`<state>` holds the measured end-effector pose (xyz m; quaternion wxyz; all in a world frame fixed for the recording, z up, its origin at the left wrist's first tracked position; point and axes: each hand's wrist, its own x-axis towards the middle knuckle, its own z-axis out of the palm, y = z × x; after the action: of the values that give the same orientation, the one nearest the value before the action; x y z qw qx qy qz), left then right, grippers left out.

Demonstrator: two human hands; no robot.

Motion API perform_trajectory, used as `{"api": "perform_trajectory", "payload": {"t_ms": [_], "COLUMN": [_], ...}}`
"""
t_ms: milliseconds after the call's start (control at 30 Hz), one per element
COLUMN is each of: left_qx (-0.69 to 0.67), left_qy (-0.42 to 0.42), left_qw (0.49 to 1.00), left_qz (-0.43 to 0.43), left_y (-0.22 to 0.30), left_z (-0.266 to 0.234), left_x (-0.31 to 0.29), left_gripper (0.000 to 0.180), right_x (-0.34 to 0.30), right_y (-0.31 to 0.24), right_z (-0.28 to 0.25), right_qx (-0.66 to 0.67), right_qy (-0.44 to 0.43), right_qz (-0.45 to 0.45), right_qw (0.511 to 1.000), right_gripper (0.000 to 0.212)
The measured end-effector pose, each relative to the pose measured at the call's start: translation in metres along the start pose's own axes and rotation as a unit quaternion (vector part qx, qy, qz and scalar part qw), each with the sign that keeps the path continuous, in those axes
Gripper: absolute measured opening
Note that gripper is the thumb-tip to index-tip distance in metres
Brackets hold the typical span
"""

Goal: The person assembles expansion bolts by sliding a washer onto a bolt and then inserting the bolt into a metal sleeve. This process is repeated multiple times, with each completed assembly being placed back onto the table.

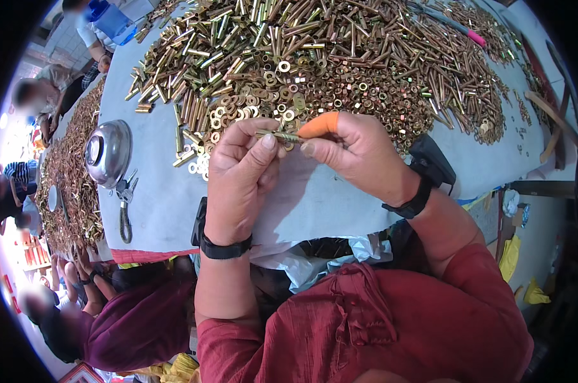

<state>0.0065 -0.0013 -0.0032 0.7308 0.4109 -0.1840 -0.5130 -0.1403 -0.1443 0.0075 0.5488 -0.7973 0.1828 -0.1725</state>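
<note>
My left hand and my right hand meet over the near edge of a heap of metal parts. Between them lies a brassy expansion bolt, held roughly level, with its thread showing in the middle. The left thumb and fingers pinch its left end. At the right end, my right thumb presses against a forefinger wearing an orange finger cover. The fingertips partly hide both ends. Just beyond the hands are loose washers and nuts, with metal sleeves further back and left.
A pale cloth covers the table. On the left stand an upturned steel bowl and keys on a strap. Long bolts spread far right, near a pink-ended tool. People sit at another heap on the left.
</note>
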Motion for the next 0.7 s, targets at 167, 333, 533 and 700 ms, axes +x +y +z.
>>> {"api": "perform_trajectory", "payload": {"t_ms": [167,333,533,700], "left_qx": [-0.004,-0.052,-0.011,0.306], "left_qy": [0.056,0.076,0.055,0.063], "left_qw": [0.998,0.996,0.998,0.950], "left_qz": [-0.010,0.009,-0.024,-0.013], "left_y": [-0.010,-0.006,-0.006,-0.010], "left_z": [0.011,0.010,0.008,0.009], "left_x": [-0.002,0.000,0.000,-0.003], "left_gripper": [0.021,0.025,0.025,0.017], "right_x": [0.003,0.004,0.002,0.009], "right_y": [-0.001,-0.001,0.018,0.023], "right_z": [0.007,-0.003,0.011,0.007], "right_qx": [-0.021,-0.240,-0.424,-0.277], "right_qy": [0.024,0.050,0.035,0.097], "right_qz": [-0.036,-0.047,-0.112,-0.125], "right_qw": [0.999,0.968,0.898,0.948], "right_gripper": [0.020,0.021,0.015,0.015]}}
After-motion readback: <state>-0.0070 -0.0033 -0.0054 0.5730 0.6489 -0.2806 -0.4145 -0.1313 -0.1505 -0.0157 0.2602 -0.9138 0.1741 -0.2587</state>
